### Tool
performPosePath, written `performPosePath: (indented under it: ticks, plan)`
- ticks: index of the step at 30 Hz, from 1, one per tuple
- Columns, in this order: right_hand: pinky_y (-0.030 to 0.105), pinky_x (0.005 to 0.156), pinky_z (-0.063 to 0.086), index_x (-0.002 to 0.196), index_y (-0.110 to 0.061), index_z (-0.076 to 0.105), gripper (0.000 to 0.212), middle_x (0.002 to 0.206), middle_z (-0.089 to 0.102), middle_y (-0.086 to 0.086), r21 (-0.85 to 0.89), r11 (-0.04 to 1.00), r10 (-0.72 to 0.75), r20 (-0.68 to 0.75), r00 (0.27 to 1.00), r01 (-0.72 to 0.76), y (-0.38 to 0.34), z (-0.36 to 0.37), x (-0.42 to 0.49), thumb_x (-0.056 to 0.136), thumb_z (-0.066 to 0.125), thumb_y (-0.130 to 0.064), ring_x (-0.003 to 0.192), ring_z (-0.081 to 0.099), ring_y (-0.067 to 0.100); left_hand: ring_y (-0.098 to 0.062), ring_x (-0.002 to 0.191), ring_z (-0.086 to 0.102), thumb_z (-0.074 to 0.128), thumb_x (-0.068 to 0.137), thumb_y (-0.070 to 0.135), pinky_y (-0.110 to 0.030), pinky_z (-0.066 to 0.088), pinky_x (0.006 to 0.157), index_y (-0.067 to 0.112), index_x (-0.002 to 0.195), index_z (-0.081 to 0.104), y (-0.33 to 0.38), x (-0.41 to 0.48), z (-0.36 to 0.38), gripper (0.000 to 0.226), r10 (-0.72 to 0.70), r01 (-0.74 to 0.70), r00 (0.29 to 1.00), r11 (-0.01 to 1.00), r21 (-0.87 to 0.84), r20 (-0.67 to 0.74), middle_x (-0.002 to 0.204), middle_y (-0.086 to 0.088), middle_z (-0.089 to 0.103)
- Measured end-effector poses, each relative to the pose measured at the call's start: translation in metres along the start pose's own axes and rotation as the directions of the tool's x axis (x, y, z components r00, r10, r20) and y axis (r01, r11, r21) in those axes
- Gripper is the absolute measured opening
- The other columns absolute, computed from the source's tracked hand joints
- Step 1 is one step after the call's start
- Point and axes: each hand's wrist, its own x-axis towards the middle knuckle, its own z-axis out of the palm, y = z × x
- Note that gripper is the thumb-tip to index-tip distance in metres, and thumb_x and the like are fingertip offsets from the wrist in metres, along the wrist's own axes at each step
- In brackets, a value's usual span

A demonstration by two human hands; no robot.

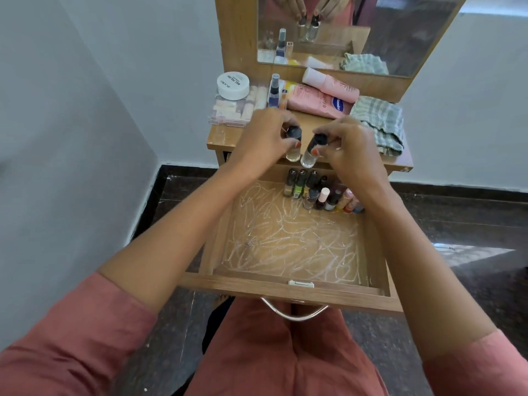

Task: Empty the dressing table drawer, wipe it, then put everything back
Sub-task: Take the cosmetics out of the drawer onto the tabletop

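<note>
Head view: two clear, black-capped bottles are held over the back edge of the open drawer (285, 284). The left bottle (293, 152) is held nearly upright, cap up. The right bottle (308, 159) is tilted, cap toward the upper right, its base just beside the other's. Each is pinched near the cap, one by the left hand (265, 138) and one by the right hand (348, 144). Polish bottles (320, 192) are grouped at the drawer's back right, and open floor is seen in front of them. A cloth (377, 121) is seen on the tabletop (225, 135).

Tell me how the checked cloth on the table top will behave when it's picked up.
The checked cloth lies crumpled in soft folds, so it will probably hang floppy. It looks thin, so it is likely light. Its woven surface probably grips well rather than slipping.
</note>
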Motion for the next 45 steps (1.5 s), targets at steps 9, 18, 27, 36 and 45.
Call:
performPosePath:
  ticks: [9,18,27,36,45]
  plan:
    - [0.018,0.065,0.037,0.100,0.002,0.067,0.022,0.103,0.059,0.019,-0.083,0.995,0.055,-0.011,0.998,-0.056,0.011,0.002,0.052,0.079,0.062,0.003,0.082,0.049,0.020,-0.014,0.084,0.052,0.065,0.080,0.006,-0.024,0.043,0.074,0.006,0.103,0.068,0.004,0.067,0.001,0.024,0.071,-0.080,0.996,0.977,0.196,0.052,0.106,-0.011,0.066]
    - [0.024,0.064,0.039,0.104,0.002,0.067,0.027,0.101,0.063,0.022,-0.117,0.993,0.024,0.026,0.999,-0.021,0.017,0.010,0.084,0.080,0.054,0.008,0.084,0.055,0.027,-0.028,0.117,0.043,0.061,0.086,0.016,-0.034,0.035,0.091,0.021,0.116,0.065,-0.001,0.099,0.007,0.030,0.142,-0.136,0.990,0.876,0.462,0.021,0.114,-0.007,0.063]
    - [-0.006,0.061,0.026,0.116,-0.008,0.063,0.036,0.114,0.059,0.015,-0.182,0.982,0.052,0.059,0.997,-0.040,0.027,0.026,0.100,0.082,0.058,0.000,0.107,0.054,0.025,-0.024,0.123,0.037,0.060,0.087,0.022,-0.040,0.022,0.102,0.025,0.115,0.064,-0.009,0.109,0.011,0.028,0.073,-0.083,0.997,0.807,0.585,0.040,0.112,-0.003,0.063]
    - [0.012,0.062,0.026,0.114,-0.005,0.064,0.033,0.115,0.059,0.018,-0.235,0.972,0.002,0.053,0.999,0.010,0.029,0.030,0.106,0.083,0.052,0.002,0.107,0.054,0.026,-0.023,0.124,0.036,0.061,0.086,0.017,-0.040,0.020,0.103,0.024,0.112,0.065,-0.012,0.112,0.009,0.027,0.057,-0.064,0.998,0.835,0.546,0.030,0.112,-0.004,0.064]
    - [0.002,0.066,0.027,0.117,-0.008,0.062,0.034,0.118,0.057,0.017,-0.220,0.976,0.007,0.036,0.999,0.001,0.033,0.034,0.106,0.087,0.047,-0.001,0.110,0.050,0.027,-0.024,0.124,0.040,0.058,0.086,0.010,-0.042,0.020,0.106,0.024,0.119,0.059,-0.011,0.109,0.012,0.035,0.050,-0.040,0.999,0.807,0.590,-0.001,0.119,-0.002,0.061]
